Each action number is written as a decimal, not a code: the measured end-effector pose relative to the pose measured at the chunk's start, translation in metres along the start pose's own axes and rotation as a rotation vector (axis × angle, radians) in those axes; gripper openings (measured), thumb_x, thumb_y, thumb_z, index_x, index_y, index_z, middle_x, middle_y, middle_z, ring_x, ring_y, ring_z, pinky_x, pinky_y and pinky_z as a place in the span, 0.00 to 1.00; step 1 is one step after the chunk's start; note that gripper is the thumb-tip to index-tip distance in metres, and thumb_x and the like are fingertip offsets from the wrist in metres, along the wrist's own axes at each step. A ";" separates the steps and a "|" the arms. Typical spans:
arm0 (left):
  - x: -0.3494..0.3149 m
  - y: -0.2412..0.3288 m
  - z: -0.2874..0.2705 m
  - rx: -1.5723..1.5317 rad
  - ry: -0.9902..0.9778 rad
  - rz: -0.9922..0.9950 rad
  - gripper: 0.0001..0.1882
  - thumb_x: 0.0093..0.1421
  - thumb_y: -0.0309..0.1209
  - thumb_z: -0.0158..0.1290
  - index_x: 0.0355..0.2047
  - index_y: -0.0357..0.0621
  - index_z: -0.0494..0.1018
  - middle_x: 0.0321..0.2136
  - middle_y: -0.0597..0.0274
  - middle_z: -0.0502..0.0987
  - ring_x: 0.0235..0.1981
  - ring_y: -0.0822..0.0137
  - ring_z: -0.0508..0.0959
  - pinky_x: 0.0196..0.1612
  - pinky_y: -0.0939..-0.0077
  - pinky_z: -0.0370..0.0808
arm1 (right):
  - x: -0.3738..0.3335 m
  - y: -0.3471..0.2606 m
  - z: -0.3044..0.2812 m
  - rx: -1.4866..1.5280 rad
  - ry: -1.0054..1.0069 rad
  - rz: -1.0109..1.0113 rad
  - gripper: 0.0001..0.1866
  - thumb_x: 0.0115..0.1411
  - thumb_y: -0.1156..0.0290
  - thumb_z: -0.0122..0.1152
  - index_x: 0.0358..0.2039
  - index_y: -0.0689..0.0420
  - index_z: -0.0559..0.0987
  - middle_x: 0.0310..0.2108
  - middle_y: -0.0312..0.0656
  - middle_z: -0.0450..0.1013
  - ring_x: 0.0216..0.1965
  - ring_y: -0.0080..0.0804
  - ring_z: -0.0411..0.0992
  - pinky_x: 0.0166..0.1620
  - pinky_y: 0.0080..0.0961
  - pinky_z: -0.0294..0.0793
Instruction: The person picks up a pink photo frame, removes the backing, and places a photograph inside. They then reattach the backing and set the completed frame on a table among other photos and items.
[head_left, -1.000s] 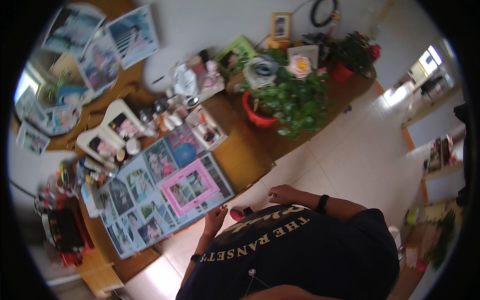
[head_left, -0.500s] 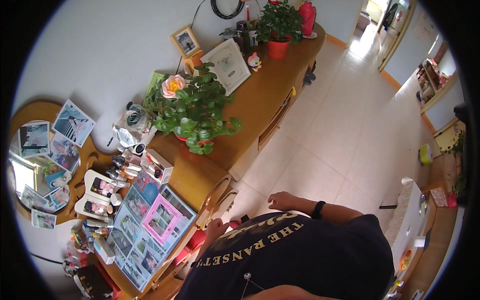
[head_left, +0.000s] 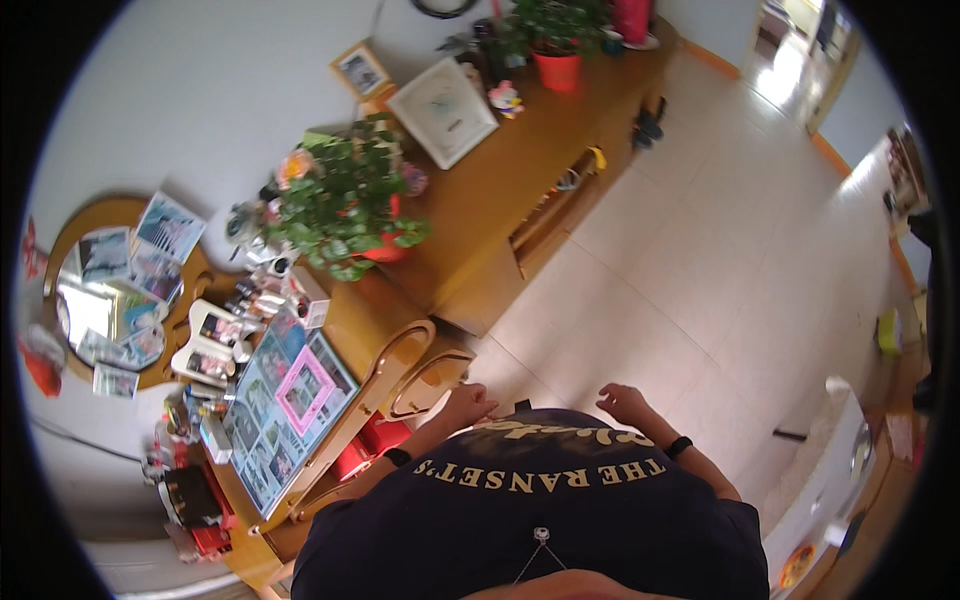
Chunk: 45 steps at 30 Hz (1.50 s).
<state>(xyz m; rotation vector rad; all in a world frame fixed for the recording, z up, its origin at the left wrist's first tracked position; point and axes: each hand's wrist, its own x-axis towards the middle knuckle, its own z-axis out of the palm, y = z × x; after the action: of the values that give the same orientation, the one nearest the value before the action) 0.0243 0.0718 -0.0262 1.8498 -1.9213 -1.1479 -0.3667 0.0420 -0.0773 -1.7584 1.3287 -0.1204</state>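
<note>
Pale lettering (head_left: 540,478) is carried by the dark shirt (head_left: 540,520): a curved row of plain capitals can be read, seen upside down, and a larger line on its far side is foreshortened. Marks in the white frame (head_left: 443,105), far on the wooden bench (head_left: 480,215), are too small to be read.

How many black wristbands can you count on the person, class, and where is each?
2. The left wristband sits on the wrist behind the left hand; the right wristband sits behind the right hand. Any under the sleeves would be hidden.
</note>
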 end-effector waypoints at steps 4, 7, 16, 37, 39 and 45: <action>0.045 -0.012 0.030 -0.209 0.024 0.238 0.21 0.48 0.45 0.62 0.16 0.38 0.71 0.12 0.57 0.71 0.14 0.67 0.69 0.19 0.67 0.65 | -0.025 0.045 0.008 0.016 0.143 0.138 0.20 0.53 0.52 0.60 0.39 0.54 0.79 0.34 0.48 0.77 0.37 0.49 0.75 0.40 0.41 0.74; 0.106 -0.018 0.024 0.025 -0.203 0.158 0.21 0.48 0.44 0.62 0.16 0.38 0.71 0.11 0.58 0.70 0.14 0.68 0.68 0.18 0.68 0.65 | -0.029 0.065 0.007 0.041 0.182 0.115 0.20 0.53 0.52 0.61 0.38 0.54 0.79 0.36 0.47 0.77 0.39 0.49 0.74 0.43 0.41 0.72; 0.245 0.001 0.035 0.328 -0.490 0.238 0.22 0.49 0.43 0.63 0.15 0.39 0.69 0.10 0.62 0.69 0.14 0.72 0.65 0.18 0.70 0.63 | -0.071 0.070 0.031 0.239 0.527 0.362 0.19 0.50 0.54 0.60 0.23 0.60 0.79 0.23 0.54 0.73 0.29 0.55 0.72 0.34 0.45 0.70; 0.321 0.307 0.270 0.237 -0.929 0.416 0.24 0.58 0.43 0.58 0.13 0.41 0.65 0.10 0.68 0.65 0.15 0.76 0.61 0.18 0.71 0.59 | -0.216 0.210 0.016 0.508 0.838 0.760 0.16 0.51 0.55 0.60 0.34 0.53 0.78 0.31 0.46 0.77 0.34 0.48 0.75 0.35 0.40 0.73; 0.317 0.348 0.299 0.315 -0.933 0.531 0.23 0.59 0.43 0.58 0.14 0.41 0.67 0.11 0.66 0.67 0.16 0.75 0.63 0.19 0.71 0.61 | -0.243 0.237 0.004 0.542 0.842 0.806 0.16 0.50 0.54 0.60 0.32 0.52 0.80 0.29 0.45 0.77 0.33 0.47 0.75 0.35 0.39 0.73; 0.294 0.498 0.412 0.376 -1.088 0.492 0.21 0.60 0.44 0.56 0.21 0.37 0.71 0.17 0.63 0.75 0.19 0.73 0.70 0.23 0.72 0.68 | -0.360 0.298 -0.020 0.591 1.010 0.970 0.21 0.51 0.51 0.59 0.38 0.55 0.79 0.36 0.49 0.77 0.41 0.50 0.75 0.45 0.40 0.73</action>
<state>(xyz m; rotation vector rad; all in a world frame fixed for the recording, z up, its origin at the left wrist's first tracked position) -0.6624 -0.1032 -0.0675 0.6919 -3.0656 -1.8876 -0.7430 0.3157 -0.1229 -0.3631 2.3859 -0.8180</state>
